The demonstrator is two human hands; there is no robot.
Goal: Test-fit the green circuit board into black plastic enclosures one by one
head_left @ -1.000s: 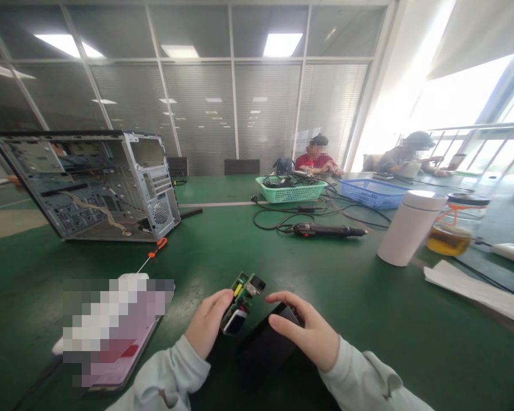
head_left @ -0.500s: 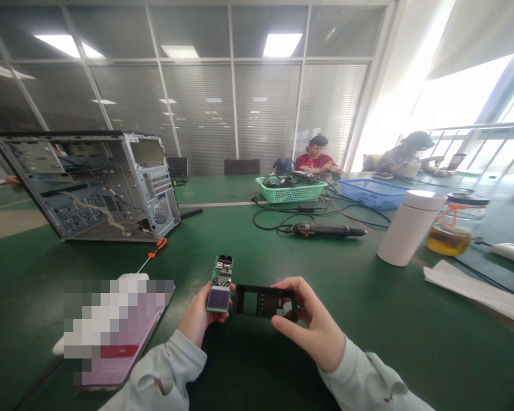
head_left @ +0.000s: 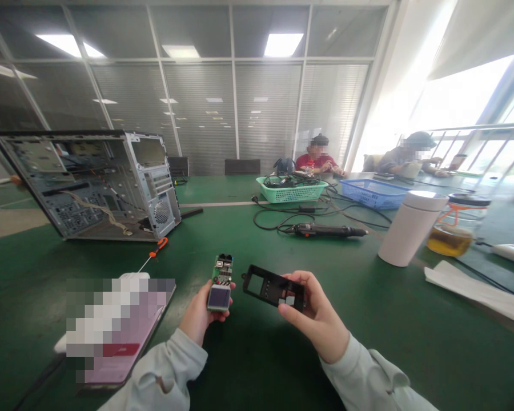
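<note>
A green circuit board (head_left: 221,279) with a small grey screen at its near end is gripped by my left hand (head_left: 200,311), fingers round its lower part. My right hand (head_left: 319,317) pinches the right end of a black plastic housing (head_left: 272,288), which has a square window and a small loop at its left end. The housing is tilted, its left end farther from me, and a gap separates it from the board. Both are held above the green table (head_left: 240,365).
An open computer case (head_left: 111,188) stands at the left, near an orange-handled tool (head_left: 158,248) and a phone (head_left: 124,348). Farther off are a black electric screwdriver (head_left: 329,230), cables, a green basket (head_left: 291,192) and a blue basket (head_left: 372,194). A white bottle (head_left: 411,228) stands right. Two people sit beyond.
The black housing in my right hand has turned so its left end points up and away, and it has moved slightly right. My left hand and the board have barely moved.
</note>
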